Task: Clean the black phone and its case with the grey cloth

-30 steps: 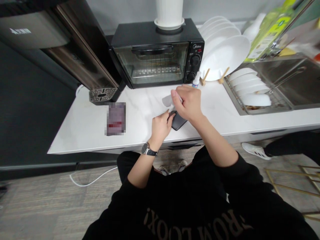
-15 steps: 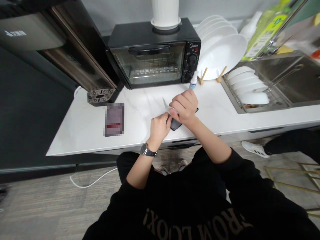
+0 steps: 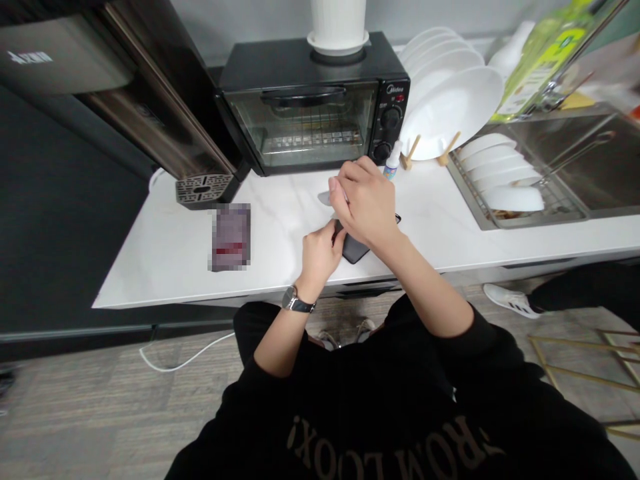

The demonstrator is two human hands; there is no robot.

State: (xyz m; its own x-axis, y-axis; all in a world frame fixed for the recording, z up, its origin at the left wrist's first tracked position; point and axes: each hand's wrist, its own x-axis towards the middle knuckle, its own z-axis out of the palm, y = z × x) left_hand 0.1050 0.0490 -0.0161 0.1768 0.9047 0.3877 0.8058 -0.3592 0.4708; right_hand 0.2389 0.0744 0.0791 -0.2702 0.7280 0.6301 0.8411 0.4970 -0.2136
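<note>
A flat, black, phone-like object (image 3: 356, 251) lies near the counter's front edge, partly hidden beneath my hands. My left hand (image 3: 320, 252), with a watch at its wrist, is closed at the object's left end and seems to pinch it. Above it, my right hand (image 3: 367, 200) is curled closed. A thin grey piece with a pointed end (image 3: 325, 198) sticks out on the left of that hand; whether it is cloth or something stiff I cannot tell. Just behind my right hand stands a small white spray bottle (image 3: 393, 162) with a blue label.
A black toaster oven (image 3: 305, 127) stands at the back, a white pot (image 3: 339, 27) on top. White plates (image 3: 455, 107) lean in a rack to its right, beside the sink (image 3: 585, 157) with bowls. A drinks dispenser (image 3: 205, 190) and a blurred-out item (image 3: 231, 237) are left. Someone's shoe (image 3: 510, 300) shows right.
My right hand has lifted and turned slightly up and away, uncovering more of the grey piece. My left hand stays at the black object. The view has shifted slightly.
</note>
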